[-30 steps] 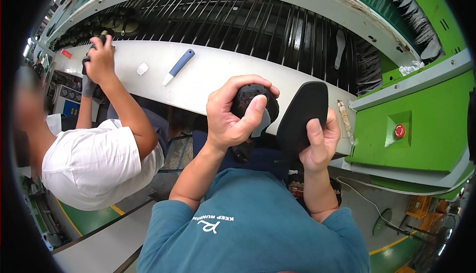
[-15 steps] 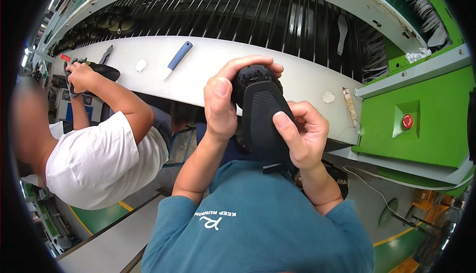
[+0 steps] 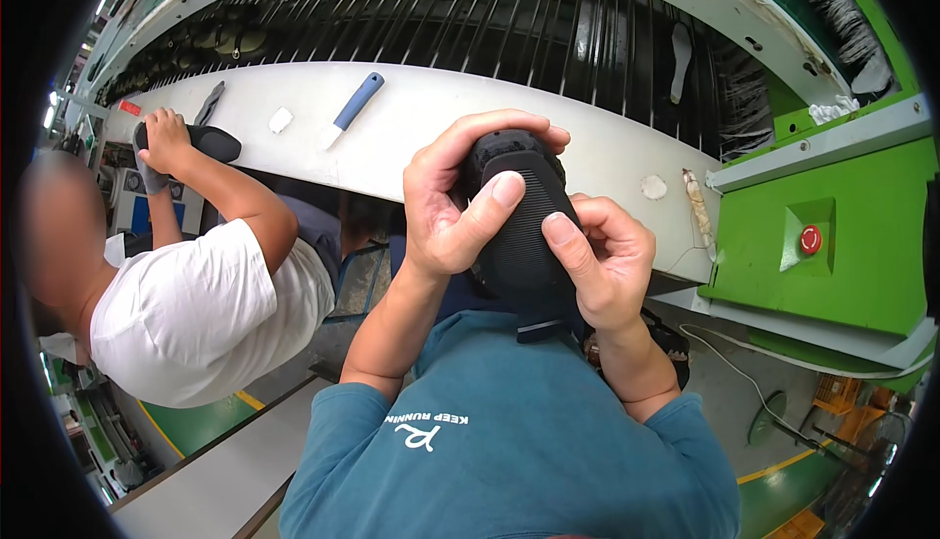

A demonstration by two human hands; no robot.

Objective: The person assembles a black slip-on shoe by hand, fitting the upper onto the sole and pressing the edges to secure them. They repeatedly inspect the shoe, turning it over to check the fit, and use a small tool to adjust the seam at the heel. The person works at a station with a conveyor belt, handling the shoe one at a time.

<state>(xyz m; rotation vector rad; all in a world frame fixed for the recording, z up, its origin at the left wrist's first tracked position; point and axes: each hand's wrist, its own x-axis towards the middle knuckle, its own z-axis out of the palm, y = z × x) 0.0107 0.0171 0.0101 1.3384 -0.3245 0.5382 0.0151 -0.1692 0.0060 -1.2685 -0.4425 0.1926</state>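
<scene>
Left hand (image 3: pixel 453 201) has its grip around a black, rounded shoe upper (image 3: pixel 504 141), thumb on the black, ribbed rubber sole (image 3: pixel 525 241) over it. Right hand (image 3: pixel 613 263) holds the sole's edge, likely to steady both in mid-air.

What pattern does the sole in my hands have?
The black sole has fine crosswise ridges, seen in head view.

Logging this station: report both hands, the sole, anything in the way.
Left hand around far end of black shoe, thumb on ribbed sole. Right hand gripping its right edge. Nothing seen blocking; blue-handled tool apart on white bench.
</scene>
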